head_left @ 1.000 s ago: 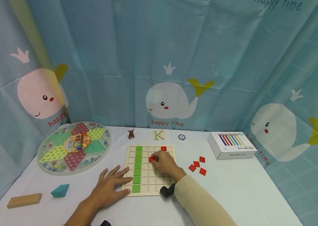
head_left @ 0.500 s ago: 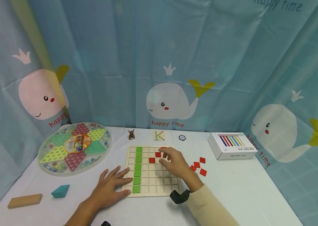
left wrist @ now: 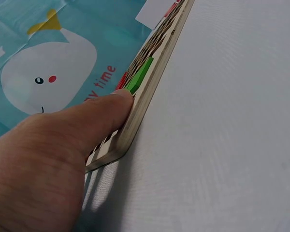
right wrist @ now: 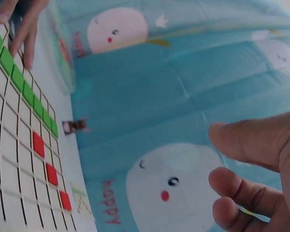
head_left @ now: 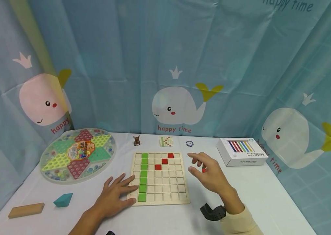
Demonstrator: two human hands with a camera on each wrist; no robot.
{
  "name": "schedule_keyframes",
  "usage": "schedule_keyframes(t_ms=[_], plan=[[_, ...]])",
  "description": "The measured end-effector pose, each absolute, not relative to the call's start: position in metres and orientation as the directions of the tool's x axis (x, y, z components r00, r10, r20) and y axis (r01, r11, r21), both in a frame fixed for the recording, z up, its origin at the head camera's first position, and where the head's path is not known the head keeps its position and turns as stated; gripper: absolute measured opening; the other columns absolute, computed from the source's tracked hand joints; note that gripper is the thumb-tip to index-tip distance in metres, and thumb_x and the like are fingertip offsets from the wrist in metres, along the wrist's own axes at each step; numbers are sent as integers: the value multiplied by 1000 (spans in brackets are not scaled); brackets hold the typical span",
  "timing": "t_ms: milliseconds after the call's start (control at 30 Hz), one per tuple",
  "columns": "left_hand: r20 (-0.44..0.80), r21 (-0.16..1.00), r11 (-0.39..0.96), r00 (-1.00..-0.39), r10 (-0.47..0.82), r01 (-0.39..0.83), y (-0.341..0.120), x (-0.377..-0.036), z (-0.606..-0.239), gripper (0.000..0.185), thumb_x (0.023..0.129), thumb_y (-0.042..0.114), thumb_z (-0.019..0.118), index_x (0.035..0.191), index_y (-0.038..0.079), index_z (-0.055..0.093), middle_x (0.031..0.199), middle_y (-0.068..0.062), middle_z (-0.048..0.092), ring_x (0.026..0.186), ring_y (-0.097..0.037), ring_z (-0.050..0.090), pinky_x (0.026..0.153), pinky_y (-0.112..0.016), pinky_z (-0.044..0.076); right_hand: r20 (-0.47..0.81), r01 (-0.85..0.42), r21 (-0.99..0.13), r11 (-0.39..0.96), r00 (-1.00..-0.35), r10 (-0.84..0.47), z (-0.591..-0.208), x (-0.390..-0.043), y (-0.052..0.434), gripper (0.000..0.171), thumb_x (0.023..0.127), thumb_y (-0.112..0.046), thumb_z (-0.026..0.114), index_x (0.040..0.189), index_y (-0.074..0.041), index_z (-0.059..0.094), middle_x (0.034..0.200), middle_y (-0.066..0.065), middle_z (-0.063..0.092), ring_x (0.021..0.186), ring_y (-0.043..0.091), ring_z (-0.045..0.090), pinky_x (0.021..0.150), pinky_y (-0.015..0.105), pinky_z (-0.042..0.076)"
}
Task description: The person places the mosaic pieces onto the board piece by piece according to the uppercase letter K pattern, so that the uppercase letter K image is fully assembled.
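Note:
A wooden grid board lies mid-table with a column of green square tiles and three red tiles set in a diagonal. My left hand rests on the board's left edge, fingers spread; in the left wrist view its thumb presses near a green tile. To the right of the board, my right hand hovers above the table with thumb and fingers apart and holds nothing. Beneath it a bit of a loose red tile shows; the hand hides the other loose tiles.
Behind the board stand a small brown animal figure, a pattern card and a round chip. A white box is at the back right. Leftward lie a Chinese checkers board, a teal block and a wooden bar.
My right hand has let go of the red tile on the board and moved right, off the board, over the loose red tiles. The left hand stays in place.

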State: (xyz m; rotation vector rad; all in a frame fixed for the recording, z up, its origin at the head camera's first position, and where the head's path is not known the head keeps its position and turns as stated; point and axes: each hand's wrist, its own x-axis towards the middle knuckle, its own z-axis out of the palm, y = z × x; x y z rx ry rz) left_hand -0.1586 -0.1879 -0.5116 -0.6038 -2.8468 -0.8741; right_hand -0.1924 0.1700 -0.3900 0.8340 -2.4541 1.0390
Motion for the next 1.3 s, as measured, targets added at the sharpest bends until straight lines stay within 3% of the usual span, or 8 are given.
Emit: schedule_keyframes(t_ms=[133,300,433,733,967,1100,1300], plan=[[214,511,759,-915,342,403,-188,-158,-512,47,80,54,70,118,27,72,143,5,48,138,-32,30,106,-62,6,520,-629,-547,553,-772,-365,-393,-188,189,47,80,-4,78,124,-13,65,92,-12,56,80,13,51,68,26,46],[213,504,764,-915,342,403,-189,-159,-514,47,80,55,70,118,28,72,143,6,48,138,-32,30,106,-62,6,516,-600,-565,567,-793,-324,-404,-191,214,50,79,-2,78,125,-12,64,94,-11,57,84,11,50,70,28,43],[200,505,769,-920,338,392,-188,-159,-514,48,79,57,69,118,29,71,144,7,48,139,-31,29,106,-62,5,480,-534,-563,631,-833,-276,-416,-194,231,50,80,-6,78,127,-13,63,96,-9,58,85,17,52,71,32,46],[194,501,771,-919,342,393,-188,-159,-512,48,79,56,69,119,29,71,144,7,47,139,-32,29,106,-62,5,278,-316,-621,717,-944,-175,-456,-204,257,46,85,-19,76,128,-12,62,101,7,60,88,21,50,72,37,46],[198,500,771,-919,342,395,-187,-160,-513,48,80,56,69,119,29,71,144,6,47,139,-32,29,106,-63,5,134,-189,-607,772,-982,-135,-477,-210,269,49,83,-16,77,129,-12,62,100,3,59,91,23,49,72,38,46],[196,499,773,-920,341,393,-188,-160,-514,48,80,57,69,119,29,71,144,6,47,139,-32,29,106,-63,5,63,-126,-566,815,-992,-110,-486,-210,273,43,81,-14,77,123,-12,66,101,1,58,93,23,50,77,40,48],[204,501,769,-917,342,398,-188,-160,-511,48,80,56,70,118,28,72,143,5,48,138,-33,30,106,-63,6,99,-128,-550,825,-991,-87,-494,-211,272,25,83,-8,75,108,-7,72,102,4,58,96,27,54,82,46,48]])
